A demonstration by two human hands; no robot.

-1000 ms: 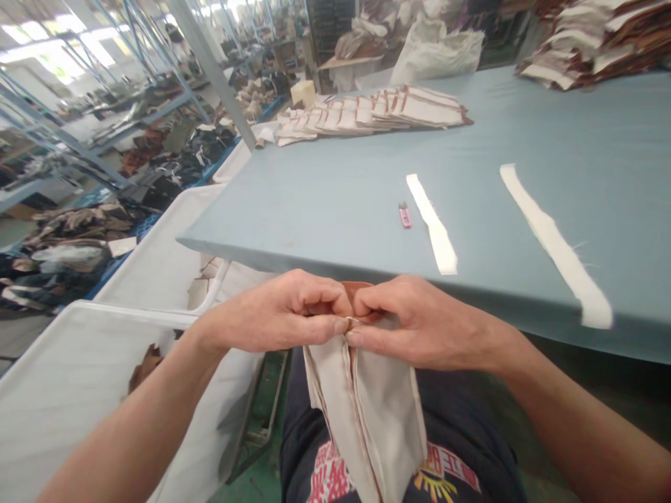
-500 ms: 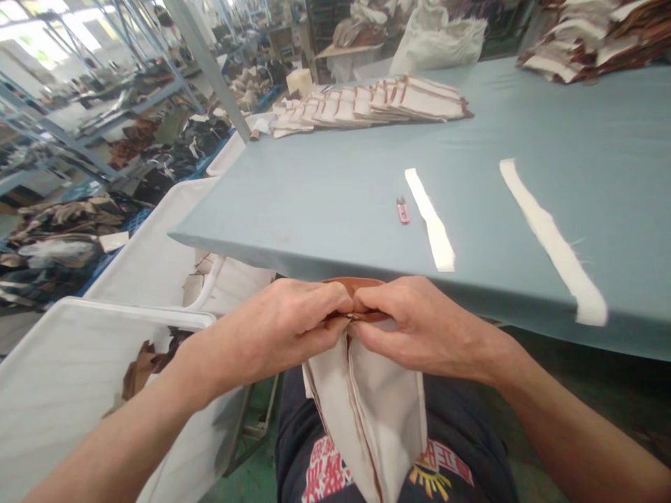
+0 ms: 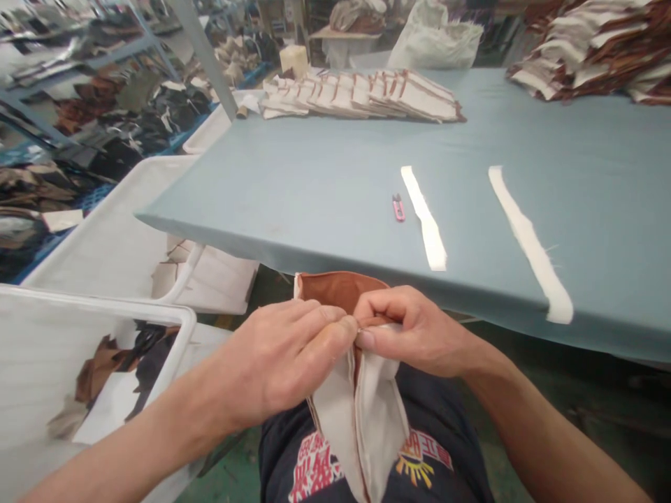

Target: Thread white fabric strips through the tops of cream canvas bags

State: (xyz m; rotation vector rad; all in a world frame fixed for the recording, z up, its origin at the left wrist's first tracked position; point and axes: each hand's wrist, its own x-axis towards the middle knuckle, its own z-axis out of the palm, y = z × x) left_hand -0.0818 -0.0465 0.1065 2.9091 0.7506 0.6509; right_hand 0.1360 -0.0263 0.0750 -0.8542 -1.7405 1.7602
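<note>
A sewn fabric pouch (image 3: pixel 335 402), off-white outside with a brown inner face, hangs in front of my body with its brown-edged seams showing. My left hand (image 3: pixel 293 353) is closed on its upper edge, the fingers pressed down near the middle seam. My right hand (image 3: pixel 403 325) pinches the same edge just to the right, thumb in front and fingers curled behind. The fingertips of both hands meet at the seam, and whatever lies between them is hidden. Behind the hands, the pouch's brown lining (image 3: pixel 338 288) stands open toward the table.
On the blue-green table (image 3: pixel 293 181) lie pink thread snips (image 3: pixel 398 208) and two white fabric strips (image 3: pixel 426 220). Along the far side are a row of overlapping off-white pieces (image 3: pixel 361 96) and a brown-and-white pile (image 3: pixel 592 52). White bins (image 3: pixel 181 335) with scraps stand at the left.
My left hand has turned, its fingers now lying over the seam. More of the brown lining shows behind the hands. The view has shifted slightly.
</note>
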